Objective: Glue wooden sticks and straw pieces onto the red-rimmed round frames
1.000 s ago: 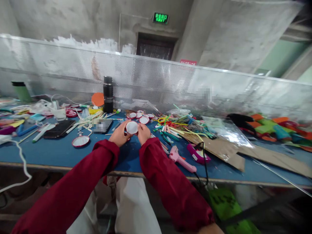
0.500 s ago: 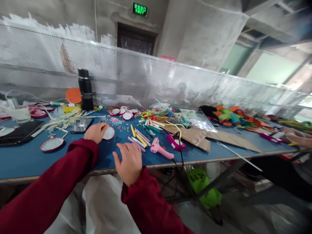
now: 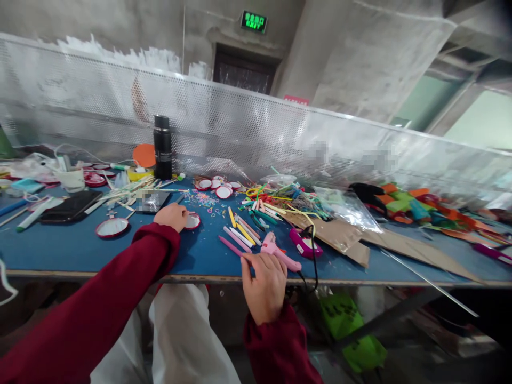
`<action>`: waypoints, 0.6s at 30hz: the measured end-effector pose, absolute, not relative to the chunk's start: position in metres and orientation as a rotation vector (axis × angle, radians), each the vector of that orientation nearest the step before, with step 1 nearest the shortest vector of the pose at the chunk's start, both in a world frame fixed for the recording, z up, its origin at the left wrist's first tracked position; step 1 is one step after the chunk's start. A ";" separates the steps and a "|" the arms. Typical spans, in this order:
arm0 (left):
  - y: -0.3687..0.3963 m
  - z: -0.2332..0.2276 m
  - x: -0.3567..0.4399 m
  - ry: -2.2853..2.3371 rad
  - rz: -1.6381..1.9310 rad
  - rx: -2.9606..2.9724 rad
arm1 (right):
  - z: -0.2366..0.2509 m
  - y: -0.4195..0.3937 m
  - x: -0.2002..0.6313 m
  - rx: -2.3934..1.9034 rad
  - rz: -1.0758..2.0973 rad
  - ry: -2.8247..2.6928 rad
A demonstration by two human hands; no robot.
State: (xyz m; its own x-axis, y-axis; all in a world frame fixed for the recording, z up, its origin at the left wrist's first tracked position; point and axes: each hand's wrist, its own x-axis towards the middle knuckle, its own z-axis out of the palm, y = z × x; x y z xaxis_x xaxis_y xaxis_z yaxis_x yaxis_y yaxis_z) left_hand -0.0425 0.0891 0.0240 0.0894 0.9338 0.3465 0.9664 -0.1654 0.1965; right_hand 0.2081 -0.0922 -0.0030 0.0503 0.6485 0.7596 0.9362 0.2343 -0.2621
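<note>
My left hand (image 3: 172, 216) is closed at the left edge of a small round white lid with a red rim (image 3: 193, 221); the lid lies at table level. Over the front edge of the table, my right hand (image 3: 264, 282) has its thumb and forefinger together on the near end of a pink marker (image 3: 231, 245). The other fingers of that hand curl in front of a pink glue gun (image 3: 286, 258), partly covering it. Several more markers, among them a yellow one (image 3: 245, 234), lie just beyond the pink one.
Small coloured bits (image 3: 206, 200) and more lids (image 3: 224, 191) lie further back. A black flask (image 3: 162, 152) stands near the perforated screen (image 3: 240, 122). At left are a phone (image 3: 72, 207) and a larger lid (image 3: 112, 228); at right, a purple tape dispenser (image 3: 304, 244) and cardboard (image 3: 420, 253).
My right hand has moved right, from open above the table to closing on the pink marker, which has swung away from the others. My left hand stays by the lid. The view has shifted left.
</note>
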 end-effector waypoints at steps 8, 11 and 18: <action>0.089 0.028 -0.045 -1.829 -0.677 -2.185 | 0.003 -0.066 0.212 -1.694 -0.577 -1.705; 0.090 0.028 -0.044 -1.737 -0.722 -2.213 | 0.004 -0.062 0.210 -1.719 -0.571 -1.705; 0.090 0.031 -0.042 -1.535 -0.904 -2.276 | -0.001 -0.058 0.205 -1.611 -0.573 -1.626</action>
State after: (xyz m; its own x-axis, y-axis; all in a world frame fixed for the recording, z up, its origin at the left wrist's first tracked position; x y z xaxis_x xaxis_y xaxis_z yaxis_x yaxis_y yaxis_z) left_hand -0.0418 0.0896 0.0306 0.2521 0.7452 0.6173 0.9010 -0.4134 0.1311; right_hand 0.2046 -0.0577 -0.0014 0.0876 0.6330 0.7692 0.9754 0.1021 -0.1951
